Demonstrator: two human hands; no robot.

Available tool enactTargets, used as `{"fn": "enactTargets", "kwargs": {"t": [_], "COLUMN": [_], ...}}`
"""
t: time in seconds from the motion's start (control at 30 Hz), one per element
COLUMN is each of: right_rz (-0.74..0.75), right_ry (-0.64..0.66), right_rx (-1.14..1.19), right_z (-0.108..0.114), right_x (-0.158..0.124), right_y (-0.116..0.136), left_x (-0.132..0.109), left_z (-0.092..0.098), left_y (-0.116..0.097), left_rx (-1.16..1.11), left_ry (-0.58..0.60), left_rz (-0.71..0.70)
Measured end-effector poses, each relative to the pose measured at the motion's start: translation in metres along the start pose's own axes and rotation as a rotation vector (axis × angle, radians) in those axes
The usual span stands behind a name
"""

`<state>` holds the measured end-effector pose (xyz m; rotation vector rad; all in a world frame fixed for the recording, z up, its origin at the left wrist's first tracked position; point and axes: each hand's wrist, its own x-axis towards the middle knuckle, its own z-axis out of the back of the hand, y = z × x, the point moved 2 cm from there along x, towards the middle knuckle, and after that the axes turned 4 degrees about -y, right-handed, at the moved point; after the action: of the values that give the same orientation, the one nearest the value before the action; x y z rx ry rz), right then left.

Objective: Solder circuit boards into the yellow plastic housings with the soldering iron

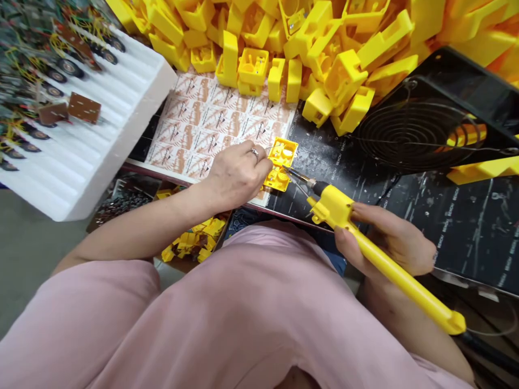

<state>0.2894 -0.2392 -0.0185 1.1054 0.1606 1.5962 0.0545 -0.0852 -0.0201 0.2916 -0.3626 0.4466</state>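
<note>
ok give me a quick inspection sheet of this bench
surface: black mat with a printed sheet on it
job's things: small yellow part, soldering iron with its tip on it
clutter: pile of yellow parts, foam tray of wired boards
hands: left hand pinches the small yellow part; right hand grips the soldering iron
cables: black cord off the iron's end
surroundings: black fan at right

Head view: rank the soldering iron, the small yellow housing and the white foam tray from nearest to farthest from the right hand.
1. Soldering iron, gripped in the right hand.
2. Small yellow housing, up-left, at the left hand fingertips.
3. White foam tray, far left.
</note>
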Motion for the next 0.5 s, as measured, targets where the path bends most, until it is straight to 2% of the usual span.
{"fn": "enactTargets", "kwargs": {"t": [0.1,0.17,0.37,0.5], "right_rz": [0.174,0.236,0.327,0.343], "right_ry": [-0.029,-0.01,0.047,0.118], "right_rx": [0.043,0.025,-0.013,-0.033], "right_z": [-0.006,-0.008,-0.012,-0.008], "right_x": [0.012,0.018,0.036,0.044], "right_y": [0.007,0.009,0.016,0.021], "left_x": [0.001,0.001,0.003,0.005], "left_z": [0.002,0.002,0.003,0.004], "left_y": [-0.002,-0.004,-0.004,-0.004], "left_rx": [0.014,0.021,0.047,0.034], "left_ry": [-0.003,-0.011,-0.093,-0.076], "left_rz": [0.007,0.007,-0.017,-0.02]}}
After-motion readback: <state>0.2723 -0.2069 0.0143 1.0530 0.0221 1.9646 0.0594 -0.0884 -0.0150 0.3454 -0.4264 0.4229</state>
